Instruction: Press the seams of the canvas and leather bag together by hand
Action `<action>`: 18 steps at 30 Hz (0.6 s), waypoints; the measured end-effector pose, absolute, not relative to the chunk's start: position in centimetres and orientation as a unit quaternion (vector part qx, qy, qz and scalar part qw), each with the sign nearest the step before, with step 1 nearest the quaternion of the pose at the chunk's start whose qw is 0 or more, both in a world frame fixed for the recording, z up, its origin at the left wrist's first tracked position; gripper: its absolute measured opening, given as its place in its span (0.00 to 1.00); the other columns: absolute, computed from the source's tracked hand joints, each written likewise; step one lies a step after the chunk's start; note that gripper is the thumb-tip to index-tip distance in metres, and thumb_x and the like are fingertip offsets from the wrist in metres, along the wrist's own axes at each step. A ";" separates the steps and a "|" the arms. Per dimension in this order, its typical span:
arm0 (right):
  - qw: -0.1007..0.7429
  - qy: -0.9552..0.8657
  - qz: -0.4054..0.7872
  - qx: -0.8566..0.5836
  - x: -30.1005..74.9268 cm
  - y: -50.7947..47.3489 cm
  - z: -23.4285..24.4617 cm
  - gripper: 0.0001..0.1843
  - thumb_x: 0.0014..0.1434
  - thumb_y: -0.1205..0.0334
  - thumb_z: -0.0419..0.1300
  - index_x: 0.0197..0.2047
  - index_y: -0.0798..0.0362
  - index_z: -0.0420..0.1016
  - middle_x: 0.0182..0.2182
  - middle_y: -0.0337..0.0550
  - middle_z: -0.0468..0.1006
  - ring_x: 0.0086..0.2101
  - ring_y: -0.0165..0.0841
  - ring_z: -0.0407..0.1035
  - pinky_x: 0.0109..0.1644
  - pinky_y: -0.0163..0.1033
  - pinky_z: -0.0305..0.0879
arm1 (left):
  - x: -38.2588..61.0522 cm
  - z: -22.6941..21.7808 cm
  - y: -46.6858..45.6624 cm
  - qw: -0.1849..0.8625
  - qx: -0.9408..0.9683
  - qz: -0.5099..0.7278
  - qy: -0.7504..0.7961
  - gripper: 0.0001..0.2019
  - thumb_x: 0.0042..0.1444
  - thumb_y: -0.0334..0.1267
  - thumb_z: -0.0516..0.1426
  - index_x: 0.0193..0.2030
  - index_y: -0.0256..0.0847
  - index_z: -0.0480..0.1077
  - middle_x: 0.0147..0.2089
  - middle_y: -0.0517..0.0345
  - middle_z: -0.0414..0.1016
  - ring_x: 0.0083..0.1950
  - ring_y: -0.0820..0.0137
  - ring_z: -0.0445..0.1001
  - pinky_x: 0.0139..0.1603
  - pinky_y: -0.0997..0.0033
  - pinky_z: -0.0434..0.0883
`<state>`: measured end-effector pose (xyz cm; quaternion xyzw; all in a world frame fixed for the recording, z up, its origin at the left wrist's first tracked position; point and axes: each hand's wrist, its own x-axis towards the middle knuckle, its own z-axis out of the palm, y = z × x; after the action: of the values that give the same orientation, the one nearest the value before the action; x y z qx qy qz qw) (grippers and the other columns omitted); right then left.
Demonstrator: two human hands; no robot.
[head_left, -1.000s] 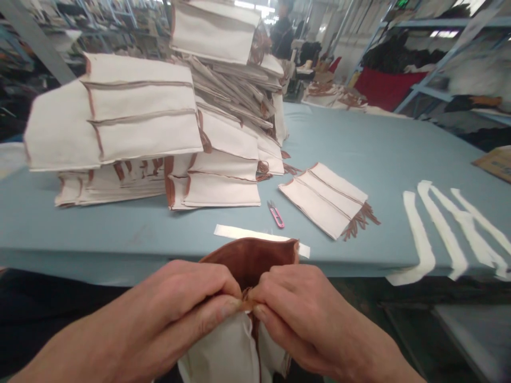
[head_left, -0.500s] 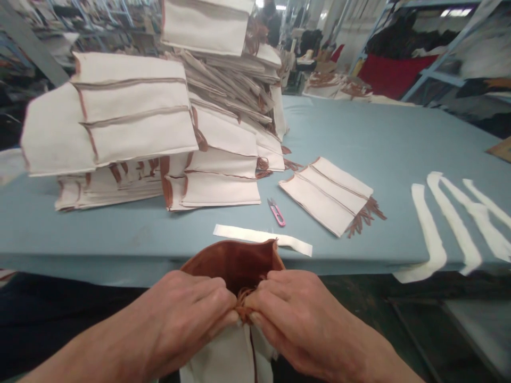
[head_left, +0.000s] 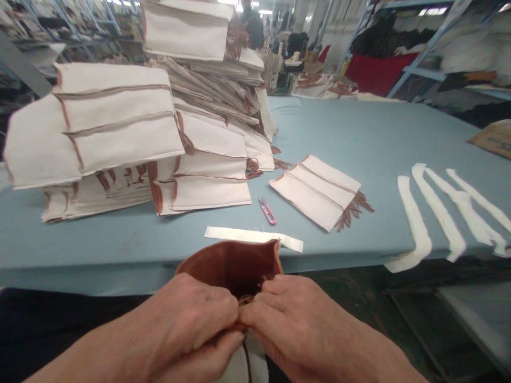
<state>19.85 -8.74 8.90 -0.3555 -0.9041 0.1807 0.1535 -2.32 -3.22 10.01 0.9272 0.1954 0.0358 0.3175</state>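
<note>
A bag (head_left: 227, 263) with a reddish-brown lining and a white outside stands open in front of me, at the table's front edge. On its near rim my left hand (head_left: 195, 319) is closed, fingers curled over the fabric. My right hand (head_left: 291, 319) grips the same rim just to the right, knuckles almost touching the left. A few brown strings (head_left: 246, 300) show between the two hands. The fingertips and the bag's lower part are mostly hidden behind the hands.
On the blue-covered table (head_left: 359, 127), tall stacks of white pieces with brown trim (head_left: 120, 114) fill the left. Pink thread snips (head_left: 268, 211) lie beyond the bag, near a white strip (head_left: 247, 235). One flat white piece (head_left: 315, 191) and several white strips (head_left: 415, 223) lie to the right.
Both hands have drawn closer together on the bag's rim, covering more of the brown strings. The view has shifted slightly, so the table's things appear further left.
</note>
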 end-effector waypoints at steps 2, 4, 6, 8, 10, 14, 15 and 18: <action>0.147 -0.901 0.196 -0.357 20.1 -8.8 9.1 0.07 0.65 0.73 0.60 0.38 0.52 0.74 0.32 0.40 0.82 0.34 0.35 0.74 0.39 0.41 0.64 | -2.3 9.4 -3.6 0.298 0.935 0.054 0.187 0.14 0.63 0.24 0.49 0.29 0.44 0.53 0.25 0.68 0.66 0.24 0.75 0.64 0.29 0.67 0.56; 0.148 -0.898 0.188 -0.370 20.2 -8.8 9.1 0.09 0.64 0.76 0.59 0.38 0.52 0.75 0.32 0.41 0.82 0.35 0.36 0.75 0.41 0.41 0.65 | -2.3 9.1 -3.7 0.287 0.935 0.064 0.200 0.14 0.61 0.23 0.49 0.29 0.44 0.52 0.24 0.69 0.65 0.24 0.75 0.62 0.28 0.67 0.54; 0.144 -0.895 0.175 -0.383 20.2 -8.7 9.2 0.11 0.61 0.79 0.58 0.38 0.53 0.75 0.32 0.41 0.82 0.36 0.37 0.75 0.42 0.42 0.65 | -2.4 9.3 -3.4 0.291 0.930 0.065 0.216 0.14 0.65 0.25 0.51 0.30 0.44 0.53 0.26 0.69 0.66 0.24 0.75 0.62 0.27 0.68 0.54; 0.138 -0.896 0.160 -0.390 20.2 -8.6 9.4 0.12 0.59 0.80 0.59 0.38 0.53 0.76 0.32 0.41 0.82 0.35 0.37 0.75 0.42 0.42 0.65 | -2.4 10.0 -3.1 0.299 0.925 0.052 0.229 0.14 0.69 0.29 0.52 0.31 0.45 0.56 0.28 0.68 0.69 0.25 0.74 0.63 0.27 0.69 0.55; 0.141 -0.899 0.132 -0.393 20.1 -8.7 9.6 0.12 0.56 0.80 0.61 0.36 0.53 0.75 0.31 0.40 0.82 0.32 0.36 0.74 0.39 0.42 0.63 | -2.4 10.7 -3.1 0.297 0.924 0.040 0.238 0.13 0.70 0.32 0.54 0.33 0.45 0.59 0.30 0.67 0.72 0.27 0.73 0.66 0.28 0.68 0.55; 0.158 -0.903 0.103 -0.387 19.8 -9.1 10.0 0.10 0.53 0.78 0.65 0.33 0.53 0.75 0.28 0.37 0.81 0.28 0.35 0.70 0.34 0.43 0.60 | -2.0 10.8 -4.1 0.258 0.933 0.077 0.241 0.11 0.66 0.28 0.53 0.33 0.46 0.62 0.30 0.65 0.73 0.27 0.70 0.69 0.28 0.66 0.56; 0.167 -0.902 0.105 -0.384 19.8 -9.1 10.0 0.09 0.55 0.76 0.65 0.32 0.53 0.74 0.27 0.37 0.80 0.27 0.34 0.70 0.33 0.43 0.59 | -1.9 10.4 -4.5 0.251 0.933 0.097 0.239 0.11 0.65 0.28 0.52 0.33 0.46 0.61 0.28 0.65 0.72 0.26 0.70 0.68 0.27 0.65 0.56; 0.208 -0.885 0.128 -0.397 20.5 -8.4 9.8 0.09 0.63 0.67 0.65 0.30 0.52 0.75 0.26 0.37 0.81 0.28 0.34 0.72 0.37 0.42 0.61 | -1.9 9.0 -5.0 0.250 0.932 0.132 0.227 0.12 0.63 0.28 0.50 0.30 0.46 0.57 0.24 0.66 0.68 0.23 0.71 0.65 0.25 0.66 0.55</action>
<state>20.53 -8.41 9.76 -0.3965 -0.8849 0.1284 0.2077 -1.90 -5.01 8.99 0.9319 0.2268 0.1322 0.2502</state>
